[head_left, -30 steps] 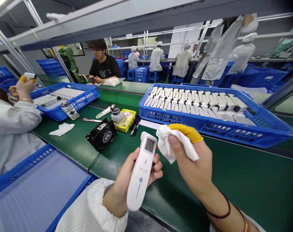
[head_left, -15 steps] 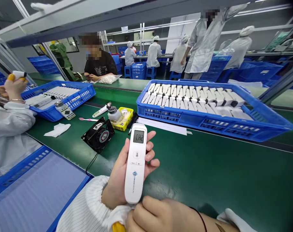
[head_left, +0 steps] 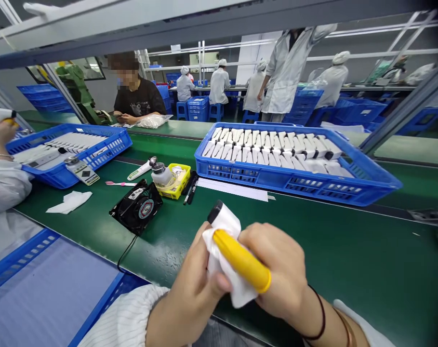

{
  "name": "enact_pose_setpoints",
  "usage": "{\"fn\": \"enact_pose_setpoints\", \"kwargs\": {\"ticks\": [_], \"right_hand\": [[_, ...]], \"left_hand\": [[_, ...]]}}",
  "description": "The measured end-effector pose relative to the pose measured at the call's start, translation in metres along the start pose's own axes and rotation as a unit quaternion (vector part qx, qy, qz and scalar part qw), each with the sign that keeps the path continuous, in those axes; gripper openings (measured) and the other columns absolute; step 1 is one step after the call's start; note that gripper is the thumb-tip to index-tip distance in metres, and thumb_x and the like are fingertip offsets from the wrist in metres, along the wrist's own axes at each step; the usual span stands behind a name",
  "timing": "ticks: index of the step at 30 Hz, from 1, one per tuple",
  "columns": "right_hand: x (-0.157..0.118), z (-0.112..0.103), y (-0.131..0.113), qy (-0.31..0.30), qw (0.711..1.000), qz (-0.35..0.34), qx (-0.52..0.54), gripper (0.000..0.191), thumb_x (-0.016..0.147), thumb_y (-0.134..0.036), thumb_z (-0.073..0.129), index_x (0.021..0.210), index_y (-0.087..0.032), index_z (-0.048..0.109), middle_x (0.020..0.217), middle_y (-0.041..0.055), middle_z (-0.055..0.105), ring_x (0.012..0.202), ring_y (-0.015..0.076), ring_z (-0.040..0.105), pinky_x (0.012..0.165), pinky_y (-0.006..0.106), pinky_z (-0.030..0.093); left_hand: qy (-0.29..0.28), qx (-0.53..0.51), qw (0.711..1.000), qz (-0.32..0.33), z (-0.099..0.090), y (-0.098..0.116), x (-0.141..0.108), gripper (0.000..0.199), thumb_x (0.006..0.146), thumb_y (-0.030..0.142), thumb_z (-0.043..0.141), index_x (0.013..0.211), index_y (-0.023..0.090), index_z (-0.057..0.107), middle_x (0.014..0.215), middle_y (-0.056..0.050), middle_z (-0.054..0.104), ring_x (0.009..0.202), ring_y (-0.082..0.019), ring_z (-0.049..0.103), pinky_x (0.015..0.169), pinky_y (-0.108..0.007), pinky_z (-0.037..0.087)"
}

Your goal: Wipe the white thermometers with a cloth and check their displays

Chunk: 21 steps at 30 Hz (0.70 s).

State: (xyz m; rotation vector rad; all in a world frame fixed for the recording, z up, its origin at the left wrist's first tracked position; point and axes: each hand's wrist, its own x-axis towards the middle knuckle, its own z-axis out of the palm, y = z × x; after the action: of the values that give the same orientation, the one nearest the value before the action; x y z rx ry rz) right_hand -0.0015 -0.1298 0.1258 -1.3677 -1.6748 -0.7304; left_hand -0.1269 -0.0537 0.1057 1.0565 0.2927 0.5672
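A white infrared thermometer (head_left: 226,218) with a black tip is held in front of me, above the green bench. My left hand (head_left: 195,284) wraps around its body, and its screen side is not visible. Pressed against it is a white cloth (head_left: 236,295), which my right hand (head_left: 278,267) grips. A yellow finger cot (head_left: 242,260) covers a finger of my right hand and lies over the cloth. Both hands are closed and close together.
Blue crates of white thermometers stand ahead (head_left: 298,180) and at left (head_left: 112,149). Nearby are a black fan (head_left: 137,207), a yellow basket (head_left: 173,194), a dispenser bottle (head_left: 161,176), a pink toothbrush (head_left: 121,183) and pens (head_left: 191,189). A co-worker's hand (head_left: 0,137) is at far left.
The thermometer has turned, so its display no longer faces me. My right hand has come up from below, bringing the cloth onto it. The view has shifted somewhat.
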Motion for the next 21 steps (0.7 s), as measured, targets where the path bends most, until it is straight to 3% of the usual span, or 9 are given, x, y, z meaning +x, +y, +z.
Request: {"fn": "enact_pose_setpoints", "kwargs": {"ticks": [2,4,5,7,9,14,17,19,21], "right_hand": [[0.004,-0.007,0.013,0.008,0.999,0.025,-0.021,0.035,0.099,-0.017,0.038,0.070,-0.017,0.058,0.053,-0.0008,0.042,0.047,0.0131,0.035,0.046,0.030,0.023],[0.003,-0.011,0.027,-0.011,0.997,0.065,-0.048,0.029,0.097,-0.016,0.042,0.079,-0.015,0.066,0.056,-0.0002,0.045,0.048,0.0130,0.039,0.047,0.028,0.025],[0.002,-0.012,0.034,-0.025,0.994,0.088,-0.059,0.026,0.096,-0.016,0.045,0.087,-0.014,0.069,0.059,0.0005,0.050,0.049,0.0133,0.044,0.047,0.027,0.028],[0.000,-0.011,0.047,-0.035,0.989,0.133,-0.049,0.022,0.095,-0.018,0.049,0.100,-0.015,0.070,0.071,0.0031,0.062,0.058,0.0153,0.057,0.051,0.026,0.038],[0.000,-0.010,0.054,0.009,0.985,0.171,-0.009,0.019,0.094,-0.020,0.052,0.103,-0.018,0.070,0.087,0.0046,0.070,0.071,0.0182,0.065,0.058,0.026,0.047],[0.000,-0.013,0.047,0.132,0.971,0.200,-0.007,0.016,0.091,-0.019,0.061,0.106,-0.023,0.068,0.092,0.0030,0.072,0.073,0.0198,0.067,0.066,0.029,0.055],[-0.005,-0.012,0.034,0.133,0.981,0.142,-0.011,0.019,0.091,-0.017,0.061,0.109,-0.023,0.064,0.085,0.0036,0.069,0.066,0.0186,0.065,0.061,0.028,0.055],[-0.008,-0.007,0.027,0.117,0.988,0.102,0.006,0.015,0.092,-0.018,0.058,0.104,-0.024,0.064,0.077,0.0025,0.066,0.061,0.0175,0.063,0.054,0.026,0.053],[-0.007,0.000,0.021,0.104,0.991,0.080,0.034,0.013,0.094,-0.021,0.054,0.098,-0.026,0.065,0.081,0.0037,0.068,0.068,0.0197,0.067,0.056,0.026,0.055]], "left_hand": [[-0.019,0.144,0.988,0.043,0.001,-0.001,0.003,0.029,0.079,0.027,0.076,0.108,0.025,0.070,0.108,-0.003,0.060,0.103,-0.020,0.050,0.093,-0.023,0.037],[-0.059,0.230,0.970,0.043,0.000,-0.005,0.005,0.019,0.085,0.031,0.068,0.102,0.022,0.071,0.094,-0.004,0.061,0.084,-0.017,0.056,0.078,-0.022,0.044],[-0.091,0.204,0.975,0.019,-0.002,-0.008,0.006,0.024,0.087,0.038,0.065,0.103,0.020,0.070,0.086,-0.004,0.061,0.072,-0.014,0.057,0.067,-0.022,0.046],[-0.151,0.037,0.987,-0.047,-0.006,-0.013,0.007,0.042,0.088,0.050,0.059,0.116,0.018,0.065,0.077,-0.003,0.059,0.052,-0.010,0.054,0.050,-0.019,0.046],[-0.180,-0.129,0.973,-0.071,-0.010,-0.014,0.007,0.053,0.094,0.053,0.044,0.131,0.017,0.054,0.076,-0.004,0.060,0.045,-0.009,0.053,0.044,-0.018,0.047],[-0.214,-0.307,0.926,-0.056,-0.012,-0.006,0.013,0.064,0.101,0.039,0.002,0.117,0.012,0.057,0.061,0.001,0.050,0.031,-0.003,0.031,0.034,-0.011,0.040],[-0.224,-0.328,0.915,-0.074,-0.011,-0.008,0.019,0.061,0.101,0.044,0.007,0.108,0.016,0.061,0.064,0.003,0.046,0.028,-0.002,0.024,0.030,-0.011,0.035],[-0.179,-0.268,0.941,-0.105,-0.011,-0.017,0.021,0.053,0.098,0.055,0.023,0.099,0.020,0.063,0.063,0.004,0.046,0.030,-0.003,0.029,0.030,-0.013,0.036],[-0.110,-0.154,0.974,-0.127,-0.012,-0.027,0.021,0.055,0.089,0.068,0.039,0.094,0.019,0.065,0.057,0.002,0.048,0.034,-0.008,0.040,0.033,-0.017,0.038]]}}
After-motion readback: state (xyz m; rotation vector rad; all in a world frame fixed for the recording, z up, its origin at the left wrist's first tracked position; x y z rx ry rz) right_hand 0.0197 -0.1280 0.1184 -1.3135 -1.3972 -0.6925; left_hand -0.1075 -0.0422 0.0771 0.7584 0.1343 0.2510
